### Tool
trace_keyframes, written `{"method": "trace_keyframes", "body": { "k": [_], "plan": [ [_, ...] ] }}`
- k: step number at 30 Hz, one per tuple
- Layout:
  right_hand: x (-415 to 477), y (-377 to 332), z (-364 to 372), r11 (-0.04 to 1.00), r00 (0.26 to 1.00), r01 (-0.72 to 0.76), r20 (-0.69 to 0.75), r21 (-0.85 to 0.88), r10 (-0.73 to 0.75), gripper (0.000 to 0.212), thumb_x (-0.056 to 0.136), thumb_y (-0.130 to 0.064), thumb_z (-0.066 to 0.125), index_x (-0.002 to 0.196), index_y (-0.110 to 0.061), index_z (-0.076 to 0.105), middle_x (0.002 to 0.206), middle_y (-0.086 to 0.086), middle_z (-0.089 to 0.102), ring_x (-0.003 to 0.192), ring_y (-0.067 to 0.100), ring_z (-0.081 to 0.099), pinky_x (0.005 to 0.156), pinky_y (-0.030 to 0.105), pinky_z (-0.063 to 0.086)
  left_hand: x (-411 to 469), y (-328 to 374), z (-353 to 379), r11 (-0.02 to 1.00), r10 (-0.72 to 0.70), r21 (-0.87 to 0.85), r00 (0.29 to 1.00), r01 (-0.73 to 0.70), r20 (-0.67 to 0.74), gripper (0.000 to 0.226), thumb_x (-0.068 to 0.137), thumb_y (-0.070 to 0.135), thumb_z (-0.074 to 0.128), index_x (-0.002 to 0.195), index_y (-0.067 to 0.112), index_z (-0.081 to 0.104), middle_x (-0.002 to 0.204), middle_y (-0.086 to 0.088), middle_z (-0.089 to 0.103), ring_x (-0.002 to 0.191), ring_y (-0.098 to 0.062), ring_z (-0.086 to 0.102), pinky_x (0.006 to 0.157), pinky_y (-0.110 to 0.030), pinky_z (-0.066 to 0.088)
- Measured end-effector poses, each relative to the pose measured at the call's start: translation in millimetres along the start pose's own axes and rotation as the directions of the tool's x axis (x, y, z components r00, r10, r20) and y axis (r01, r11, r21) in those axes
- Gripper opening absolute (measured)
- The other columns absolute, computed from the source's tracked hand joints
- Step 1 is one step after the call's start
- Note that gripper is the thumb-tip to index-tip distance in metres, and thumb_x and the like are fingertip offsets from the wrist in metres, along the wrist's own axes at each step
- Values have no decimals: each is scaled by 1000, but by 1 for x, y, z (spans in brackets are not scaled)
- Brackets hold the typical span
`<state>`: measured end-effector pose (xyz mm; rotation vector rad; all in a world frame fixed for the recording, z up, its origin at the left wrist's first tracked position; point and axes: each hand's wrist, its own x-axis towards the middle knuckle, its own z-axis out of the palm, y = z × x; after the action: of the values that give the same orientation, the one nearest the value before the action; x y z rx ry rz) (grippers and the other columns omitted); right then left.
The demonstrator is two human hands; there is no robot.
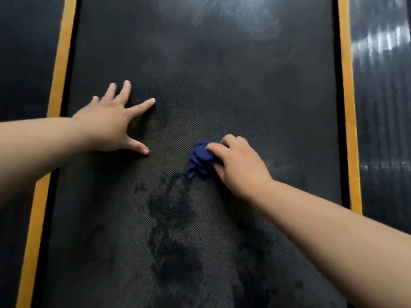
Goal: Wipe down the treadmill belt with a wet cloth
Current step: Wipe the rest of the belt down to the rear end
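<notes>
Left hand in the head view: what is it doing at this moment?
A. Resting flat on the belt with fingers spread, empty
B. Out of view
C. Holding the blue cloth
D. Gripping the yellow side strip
A: the left hand lies open on the treadmill belt, fingers spread and holding nothing, while the right hand has the bunched blue cloth in its grip.

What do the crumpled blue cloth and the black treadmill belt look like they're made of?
The crumpled blue cloth under the right hand looks like soft woven fabric, going by its limp folds. The black treadmill belt looks like matte rubber or PVC with a fine dimpled texture; darker blotches suggest wetness.
</notes>
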<state>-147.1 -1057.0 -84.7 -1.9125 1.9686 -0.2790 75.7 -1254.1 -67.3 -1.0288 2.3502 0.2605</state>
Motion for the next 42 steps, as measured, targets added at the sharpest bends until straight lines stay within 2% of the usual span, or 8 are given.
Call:
{"method": "trace_keyframes", "body": {
  "k": [6,14,21,24,27,30,35,42],
  "plan": [
    [71,31,-28,952,941,-305,-157,-19,299,31,91,-29,55,121,-24,59,116,11,49,107,33,44,86,36,40,6,0,5,993,-27,-114,1000,27,7,123,38,85,54,141,58,-8,158,-5,-19,145,-35,-10,114,-60,16],
    [30,-4,-3,996,996,83,19,16,-83,30,85,-26,62,113,-16,64,101,13,54,92,34,49,76,45,49,6,-1,8,985,-48,-164,999,48,6,121,37,84,54,141,60,-3,158,-3,-21,145,-34,-13,115,-59,11],
    [114,2,-21,976,970,-209,-140,-68,198,31,91,-27,52,121,-20,58,118,13,47,110,33,43,86,37,40,4,-3,11,979,-60,-195,998,53,-31,121,35,84,57,140,62,1,159,2,-16,146,-33,-9,113,-61,16],
    [78,-11,-14,996,1000,27,-8,-84,-28,30,88,-26,57,117,-18,60,111,13,49,102,34,46,80,40,45,2,-2,11,979,-54,-199,997,42,-54,122,41,81,64,144,56,2,159,-3,-15,146,-33,-9,114,-61,14],
    [34,-18,-11,963,951,268,157,1,-265,30,86,-24,62,115,-19,64,103,10,53,95,31,48,77,39,48,-7,4,12,962,-119,-253,992,104,-44,117,53,74,70,148,49,5,160,-6,-13,146,-32,-8,116,-55,11],
    [62,-8,-15,972,962,232,137,35,-234,34,87,-26,62,121,-25,63,108,9,54,103,31,47,87,37,43,-36,15,26,900,-243,-389,967,194,-80,103,64,71,65,149,42,17,160,-8,-4,147,-30,-2,118,-50,12],
    [138,-16,-15,998,996,-59,-69,-25,57,32,89,-22,57,120,-26,64,113,12,50,108,36,45,90,34,41,-102,31,63,774,-433,-531,900,345,-47,96,65,74,59,148,39,25,161,-2,2,148,-23,1,119,-42,13],
    [20,-44,11,909,885,412,211,58,-415,33,77,-22,59,109,-19,67,96,10,56,83,32,48,72,40,49,-124,33,78,692,-491,-574,868,439,72,99,66,76,55,149,44,12,160,-2,-9,147,-26,-5,119,-47,11]
  ]
}}
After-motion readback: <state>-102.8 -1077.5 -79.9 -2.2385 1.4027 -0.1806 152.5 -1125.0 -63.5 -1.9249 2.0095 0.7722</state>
